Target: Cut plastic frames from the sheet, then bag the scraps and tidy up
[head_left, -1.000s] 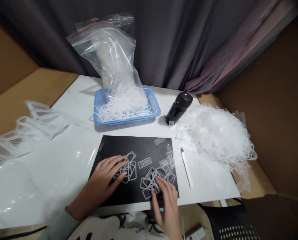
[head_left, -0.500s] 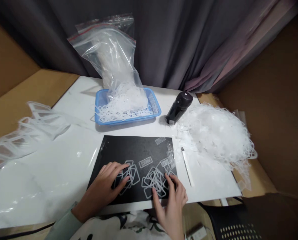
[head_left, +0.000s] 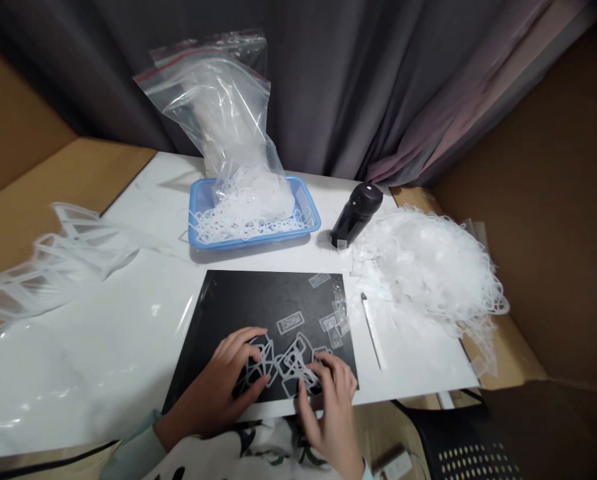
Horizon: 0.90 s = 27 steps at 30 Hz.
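Observation:
On a black mat (head_left: 248, 300) lie two loose heaps of thin translucent frames, side by side and touching. My left hand (head_left: 223, 373) rests with fingers apart on the left heap (head_left: 265, 360). Curved round the right side of the right heap (head_left: 294, 360) is my right hand (head_left: 331, 393), its thumb and fingers apart at the frames. Beyond the heaps lies a single small clear rectangle (head_left: 291, 323) with a patterned centre. Several clear pieces (head_left: 335, 323) are scattered along the mat's right edge, and another (head_left: 319, 280) lies near its top right corner.
A blue basket (head_left: 253, 244) with white loops and a clear zip bag (head_left: 223, 113) stands behind the mat. To the right are a black bottle (head_left: 355, 215), a white pen (head_left: 374, 331) and a large translucent pile (head_left: 428, 260). Clear mesh-like sheets (head_left: 73, 250) lie left.
My right hand has moved left, pushing the right heap against the left one. My left hand has shifted slightly right and down. The clear pieces at the mat's right edge are now uncovered.

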{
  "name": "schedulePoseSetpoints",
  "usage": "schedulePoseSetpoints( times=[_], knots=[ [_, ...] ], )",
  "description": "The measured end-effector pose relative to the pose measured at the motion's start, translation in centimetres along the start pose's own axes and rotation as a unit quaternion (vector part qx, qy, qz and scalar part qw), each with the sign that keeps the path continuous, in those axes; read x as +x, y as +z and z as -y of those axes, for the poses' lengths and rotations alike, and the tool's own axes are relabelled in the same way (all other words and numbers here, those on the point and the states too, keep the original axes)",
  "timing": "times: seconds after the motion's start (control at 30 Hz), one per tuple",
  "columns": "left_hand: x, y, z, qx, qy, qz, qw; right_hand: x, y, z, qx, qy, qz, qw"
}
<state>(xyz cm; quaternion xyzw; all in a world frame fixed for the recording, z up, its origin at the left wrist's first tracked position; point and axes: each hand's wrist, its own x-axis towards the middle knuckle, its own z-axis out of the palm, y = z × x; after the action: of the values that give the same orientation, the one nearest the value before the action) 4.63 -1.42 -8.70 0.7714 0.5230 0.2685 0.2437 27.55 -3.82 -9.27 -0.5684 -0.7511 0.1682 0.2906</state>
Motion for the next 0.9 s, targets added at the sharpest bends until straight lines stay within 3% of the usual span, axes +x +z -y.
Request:
schedulePoseSetpoints(
  times=[0.13, 0.27, 0.37, 0.5, 0.7, 0.8, 0.9],
  knots=[
    [0.0, 0.3, 0.1, -0.019, 0.043, -0.003, 0.999, 0.4, 0.3, 0.3, 0.045, -0.036, 0.021, 0.998],
    [0.3, 0.4, 0.4, 0.021, 0.105, 0.042, 0.993, 1.0, 0.9, 0.8, 0.112, -0.069, 0.069, 0.989],
    [0.2, 0.6, 0.5, 0.041, 0.114, 0.069, 0.99, 2.0, 1.7, 1.6, 0.157, -0.077, 0.102, 0.979],
    [0.0, 0.6, 0.6, 0.044, 0.106, 0.057, 0.992, 4.0, 2.3, 2.8, 0.232, -0.062, 0.163, 0.957],
    [-0.1, 0.1, 0.4, 0.078, 0.103, 0.041, 0.991, 6.8, -0.1, 2.7, 0.296, -0.068, 0.269, 0.914],
    [-0.1, 0.1, 0.4, 0.104, 0.101, 0.052, 0.988, 6.8, -1.6, 1.9, 0.249, -0.058, 0.283, 0.924],
    [0.1, 0.2, 0.3, 0.118, 0.106, 0.066, 0.985, 6.1, -2.1, 1.1, 0.193, 0.0, 0.266, 0.944]
  ],
)
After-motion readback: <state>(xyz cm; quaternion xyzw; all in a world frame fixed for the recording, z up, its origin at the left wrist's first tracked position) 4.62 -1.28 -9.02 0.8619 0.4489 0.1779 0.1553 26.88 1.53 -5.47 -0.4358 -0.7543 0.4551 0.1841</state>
